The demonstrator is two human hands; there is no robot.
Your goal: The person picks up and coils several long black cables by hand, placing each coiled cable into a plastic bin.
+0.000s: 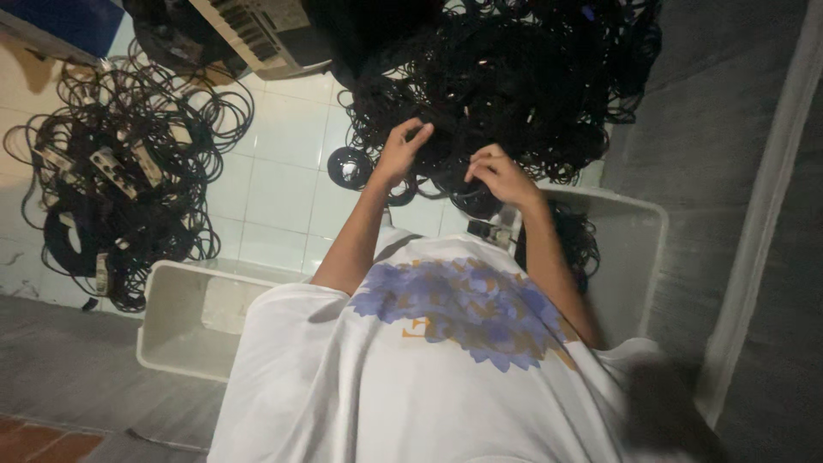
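Black cable heap (514, 86) on the tiled floor (283, 171), dead ahead of both hands, touching; strands looping every way, no single long axis. Left hand (401, 153) pinching strands at its near edge, right hand (501, 176) closed on a loop, lower. White bin (643, 249) to the right holding more cable; second white bin (184, 317), left, apparently bare.

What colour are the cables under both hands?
Black cables, seen best in the head view.
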